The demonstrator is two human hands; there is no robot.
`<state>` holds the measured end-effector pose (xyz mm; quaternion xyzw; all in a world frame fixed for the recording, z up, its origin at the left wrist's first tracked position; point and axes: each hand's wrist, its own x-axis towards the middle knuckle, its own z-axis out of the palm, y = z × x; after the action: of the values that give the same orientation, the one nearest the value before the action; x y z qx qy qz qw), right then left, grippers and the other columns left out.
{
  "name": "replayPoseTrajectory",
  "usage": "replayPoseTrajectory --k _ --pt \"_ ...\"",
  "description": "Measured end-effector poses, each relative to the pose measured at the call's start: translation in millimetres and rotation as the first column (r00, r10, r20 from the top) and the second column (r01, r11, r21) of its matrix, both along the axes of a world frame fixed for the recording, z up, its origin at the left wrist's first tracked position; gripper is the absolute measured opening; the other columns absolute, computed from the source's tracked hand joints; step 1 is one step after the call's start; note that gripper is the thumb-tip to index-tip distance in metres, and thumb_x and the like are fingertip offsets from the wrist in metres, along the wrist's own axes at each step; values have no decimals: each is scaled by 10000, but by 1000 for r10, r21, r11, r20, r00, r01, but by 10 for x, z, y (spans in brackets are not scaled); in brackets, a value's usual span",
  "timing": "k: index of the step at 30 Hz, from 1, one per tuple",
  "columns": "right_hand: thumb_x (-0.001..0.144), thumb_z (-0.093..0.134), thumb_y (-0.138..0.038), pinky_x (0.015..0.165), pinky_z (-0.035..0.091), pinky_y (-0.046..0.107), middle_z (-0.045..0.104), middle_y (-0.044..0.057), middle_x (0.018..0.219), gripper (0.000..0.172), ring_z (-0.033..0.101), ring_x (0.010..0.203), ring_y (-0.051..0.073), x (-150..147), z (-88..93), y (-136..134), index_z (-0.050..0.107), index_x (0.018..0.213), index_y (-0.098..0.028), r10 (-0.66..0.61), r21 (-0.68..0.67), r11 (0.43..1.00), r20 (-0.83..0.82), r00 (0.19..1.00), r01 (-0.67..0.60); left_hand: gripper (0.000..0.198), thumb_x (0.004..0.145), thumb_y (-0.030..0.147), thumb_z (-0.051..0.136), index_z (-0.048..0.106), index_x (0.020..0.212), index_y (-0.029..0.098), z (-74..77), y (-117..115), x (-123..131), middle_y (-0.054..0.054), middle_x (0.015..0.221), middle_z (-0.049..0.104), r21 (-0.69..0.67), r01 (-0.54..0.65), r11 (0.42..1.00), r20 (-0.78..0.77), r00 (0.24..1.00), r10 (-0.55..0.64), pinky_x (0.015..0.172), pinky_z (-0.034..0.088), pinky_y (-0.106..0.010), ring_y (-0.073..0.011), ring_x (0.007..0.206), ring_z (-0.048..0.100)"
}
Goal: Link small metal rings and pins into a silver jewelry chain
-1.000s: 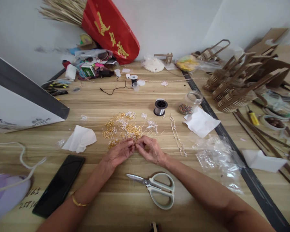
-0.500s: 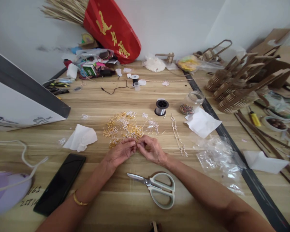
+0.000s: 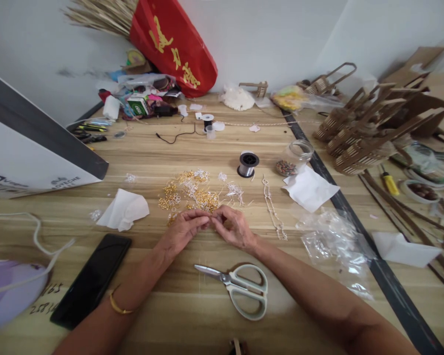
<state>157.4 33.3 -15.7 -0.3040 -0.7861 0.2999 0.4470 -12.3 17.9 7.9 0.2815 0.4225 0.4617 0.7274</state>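
The left hand (image 3: 183,230) has drawn its fingers closer onto its thumb since earlier. The right hand (image 3: 233,228) keeps its narrow pinch beside it; what they hold is indiscernible.

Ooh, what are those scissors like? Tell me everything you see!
The scissors have two big, pale grey-green loop handles, which look like plastic, and shiny, metal-looking blades that seem shut. They lie flat on the wooden table, between the person's arms, with the tips pointing left. Neither the left hand nor the right hand touches them.
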Motion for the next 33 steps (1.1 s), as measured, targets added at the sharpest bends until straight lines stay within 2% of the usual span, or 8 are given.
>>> replayPoseTrajectory --k 4,7,10,14,18,27,30,33 --pt "881 501 -229 554 431 221 571 11 690 81 530 598 107 1 18 0 547 856 -167 11 5 1000 -7 1000 -11 122 614 179 777 726 713 129 -13 -17 7 -15 632 666 95 -38 995 -78 996 45 659 449 -223 -104 624 570" --pt "880 500 -220 555 430 220 577 16 694 85 530 599 107 0 30 0 553 847 -162 28 -1 1000 -4 1000 -28 104 674 235 739 709 694 137 -3 -30 12 -9 631 652 185 -19 983 -203 978 57 666 436 -225 -113 638 558" --pt "877 503 -219 551 428 219 582 19 696 92 528 597 107 -1 33 1 562 842 -159 30 -16 999 2 1000 -30 111 708 249 707 699 674 145 44 -38 13 -5 633 641 246 12 969 -340 937 75 673 426 -221 -120 644 548" --pt "874 516 -233 540 412 207 574 10 681 102 520 590 103 6 43 5 568 832 -156 11 -57 998 -16 1000 -12 70 692 217 712 713 662 153 140 -43 19 -19 673 657 329 29 944 -446 886 128 669 418 -218 -136 675 556" --pt "902 466 -267 521 385 208 545 3 664 173 487 570 99 22 82 10 572 827 -152 0 -140 990 -21 1000 -3 48 678 189 716 710 647 154 191 -49 10 -38 744 673 419 57 906 -452 879 154 720 431 -232 -157 745 582" --pt "920 420 -311 506 349 207 495 -9 620 264 428 539 88 22 145 27 565 780 -141 -22 -240 971 -34 999 14 148 707 291 694 660 732 148 70 -32 -24 -4 675 671 323 6 946 -454 878 149 691 470 -246 -140 673 606" --pt "912 437 -324 495 356 201 515 -6 634 255 441 533 85 16 136 28 577 799 -142 -4 -259 966 -34 999 -5 147 712 284 684 656 732 141 84 -27 -22 -13 684 671 364 3 931 -501 844 193 684 471 -244 -141 677 607" --pt "884 494 -348 476 364 194 546 3 675 229 460 525 82 5 121 22 586 840 -143 38 -288 956 -35 999 -47 120 728 257 670 660 722 137 89 -32 -28 -21 718 660 451 43 891 -562 790 246 675 457 -232 -135 697 590"
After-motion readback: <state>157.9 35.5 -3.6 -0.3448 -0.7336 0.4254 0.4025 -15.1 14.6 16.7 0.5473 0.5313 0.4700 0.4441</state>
